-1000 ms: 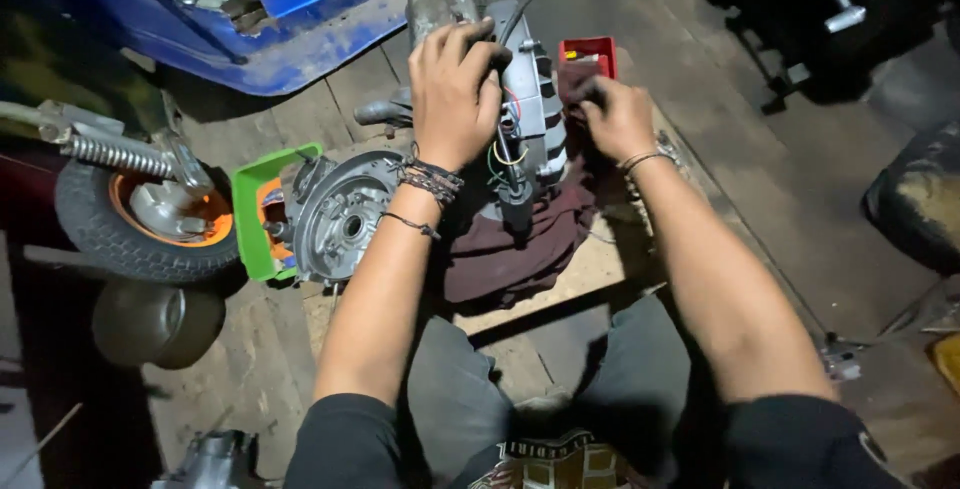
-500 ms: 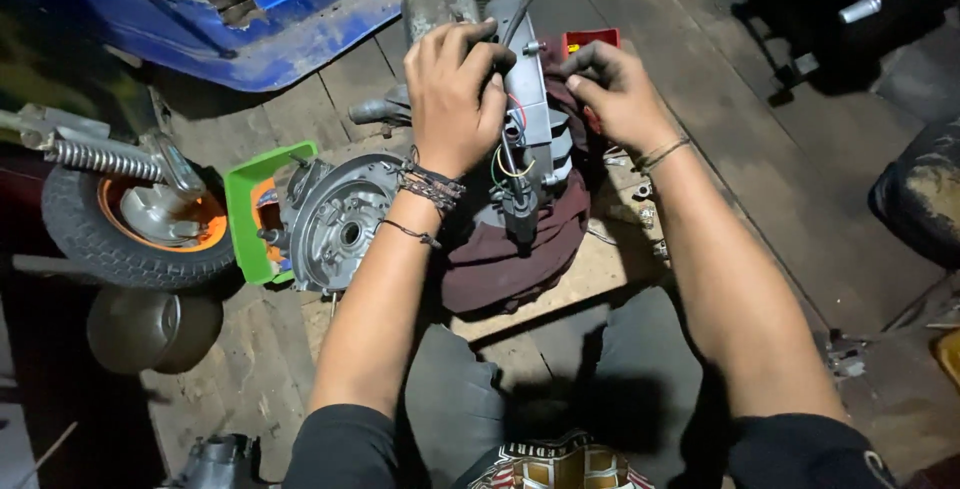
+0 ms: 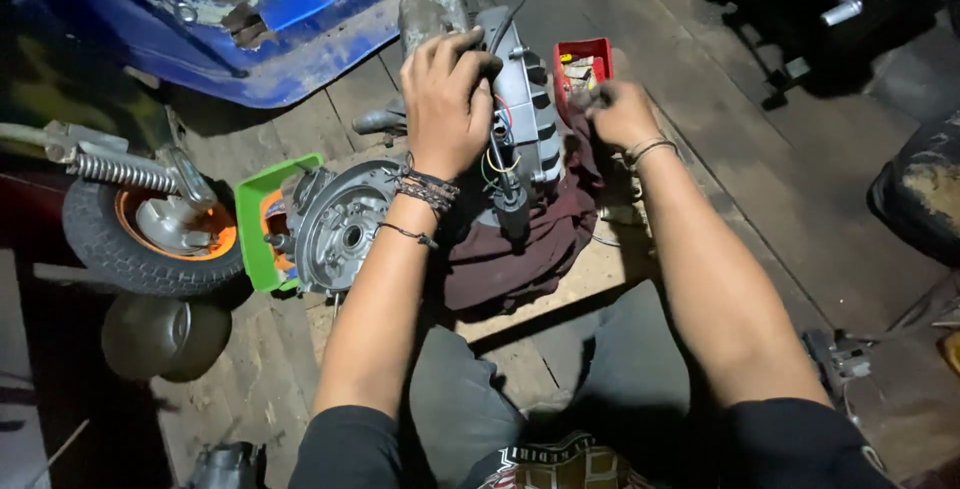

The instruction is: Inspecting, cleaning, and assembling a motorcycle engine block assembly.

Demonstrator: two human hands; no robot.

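Note:
A grey finned scooter engine [image 3: 530, 109] with coloured wires lies on a dark maroon cloth [image 3: 520, 249] on the wooden floor. My left hand [image 3: 445, 99] presses down on top of the engine, gripping its casing. My right hand [image 3: 620, 114] is closed beside the engine's right side, next to a small red tray [image 3: 585, 54] of small parts; whether it holds anything is hidden. A round grey engine cover [image 3: 340, 224] leans at the engine's left.
A green tray [image 3: 255, 219] stands left of the cover. A small wheel with orange rim [image 3: 150, 234] and a spring shock [image 3: 120, 169] lie far left. A blue scooter body [image 3: 250, 29] sits at the back. A dark round part [image 3: 160, 334] lies near my left knee.
My right hand has lifted off the cloth and moved up toward the red tray, closing its fingers. My left hand stays on the engine.

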